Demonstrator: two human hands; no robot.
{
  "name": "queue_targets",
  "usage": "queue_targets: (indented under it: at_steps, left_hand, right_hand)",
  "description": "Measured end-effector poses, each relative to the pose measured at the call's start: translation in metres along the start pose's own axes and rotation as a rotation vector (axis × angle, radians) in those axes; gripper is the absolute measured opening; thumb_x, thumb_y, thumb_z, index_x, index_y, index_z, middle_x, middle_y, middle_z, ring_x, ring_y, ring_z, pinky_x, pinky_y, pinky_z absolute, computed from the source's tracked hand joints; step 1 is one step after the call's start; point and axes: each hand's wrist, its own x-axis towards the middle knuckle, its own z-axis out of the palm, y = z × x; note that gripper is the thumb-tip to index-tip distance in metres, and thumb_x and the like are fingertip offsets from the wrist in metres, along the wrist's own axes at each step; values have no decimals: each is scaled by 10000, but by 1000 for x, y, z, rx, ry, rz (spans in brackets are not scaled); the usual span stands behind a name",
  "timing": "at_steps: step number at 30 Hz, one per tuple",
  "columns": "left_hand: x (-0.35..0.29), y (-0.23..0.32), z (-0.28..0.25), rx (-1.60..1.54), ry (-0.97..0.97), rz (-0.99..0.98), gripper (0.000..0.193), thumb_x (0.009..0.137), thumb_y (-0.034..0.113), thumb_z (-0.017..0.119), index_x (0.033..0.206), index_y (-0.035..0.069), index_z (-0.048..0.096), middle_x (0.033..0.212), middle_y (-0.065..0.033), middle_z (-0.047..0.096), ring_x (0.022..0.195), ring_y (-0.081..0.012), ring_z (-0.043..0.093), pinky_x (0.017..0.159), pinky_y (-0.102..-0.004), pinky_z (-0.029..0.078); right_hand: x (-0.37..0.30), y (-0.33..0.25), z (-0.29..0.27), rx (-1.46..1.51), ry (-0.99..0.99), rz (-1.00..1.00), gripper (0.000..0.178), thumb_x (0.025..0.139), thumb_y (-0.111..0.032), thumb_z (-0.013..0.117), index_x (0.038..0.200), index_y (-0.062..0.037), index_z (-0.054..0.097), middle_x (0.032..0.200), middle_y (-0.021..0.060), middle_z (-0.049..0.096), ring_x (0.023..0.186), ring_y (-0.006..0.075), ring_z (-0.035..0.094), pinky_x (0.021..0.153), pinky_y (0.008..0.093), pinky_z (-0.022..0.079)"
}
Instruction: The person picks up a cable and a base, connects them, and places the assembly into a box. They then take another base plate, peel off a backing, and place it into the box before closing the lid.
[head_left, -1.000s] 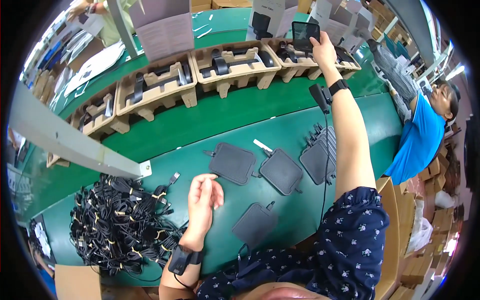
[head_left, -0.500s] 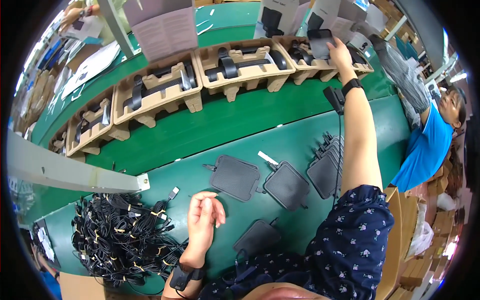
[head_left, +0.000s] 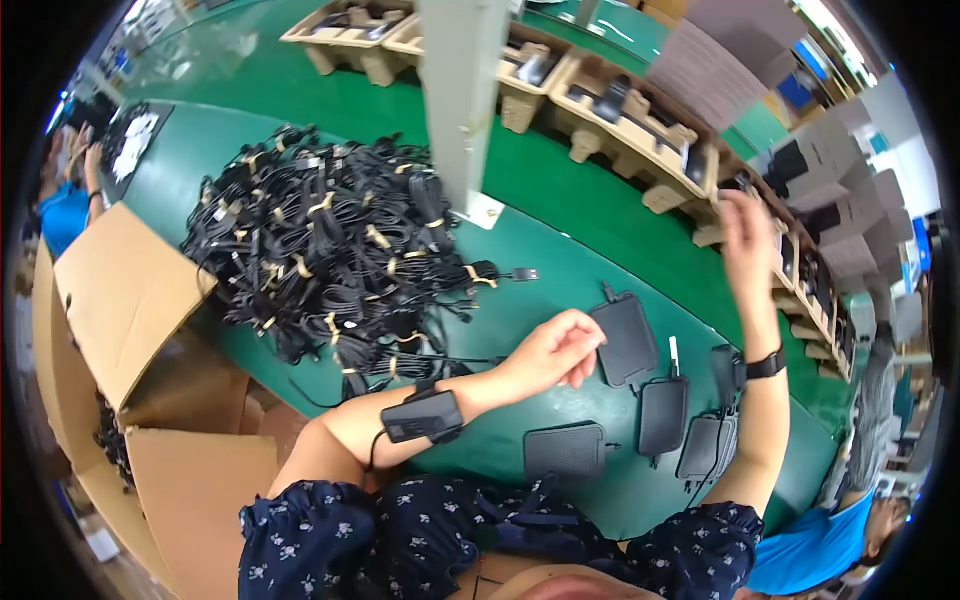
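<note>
My left hand (head_left: 556, 352) hovers over the green table with its fingers loosely curled and nothing seen in them. It is between a heap of bundled black cables (head_left: 330, 250) and a flat dark rectangular pad (head_left: 626, 342). My right hand (head_left: 748, 240) is raised beside the row of cardboard trays, fingers stretched out and slightly blurred, with nothing visible in it. Closer to me lie another dark pad (head_left: 565, 452), a pad with a white strip (head_left: 662, 415) and a stack of pads (head_left: 708, 447) beside my right forearm.
Moulded cardboard trays (head_left: 640, 135) with black parts stand along the far green strip. A grey metal post (head_left: 462, 110) rises from the table behind the cables. At left is an open carton (head_left: 200, 480). Another person (head_left: 815, 545) in blue is at lower right.
The view has swung left, bringing the cable heap and carton further in. The dark flat piece my right hand held over a tray is no longer in that hand.
</note>
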Motion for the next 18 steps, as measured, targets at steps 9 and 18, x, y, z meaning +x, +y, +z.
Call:
queue_targets:
  at_steps: [9, 18]
  left_hand:
    - [9, -26, 16, -149, -33, 137, 120, 849, 106, 528, 949, 44, 502, 628, -35, 553, 490, -127, 531, 433, -255, 416]
    - [34, -74, 8, -65, -61, 440, 60, 864, 87, 498, 858, 53, 547, 648, -27, 566, 475, -115, 513, 420, -237, 392]
  right_hand:
    - [-10, -188, 138, 485, -606, 25, 324, 837, -240, 641, 1045, -5, 563, 767, 75, 602, 685, 149, 567, 628, 290, 470]
    - [-20, -203, 131, 505, -372, -108, 244, 827, -106, 626, 1008, -19, 488, 858, 50, 551, 814, 131, 541, 748, 278, 455]
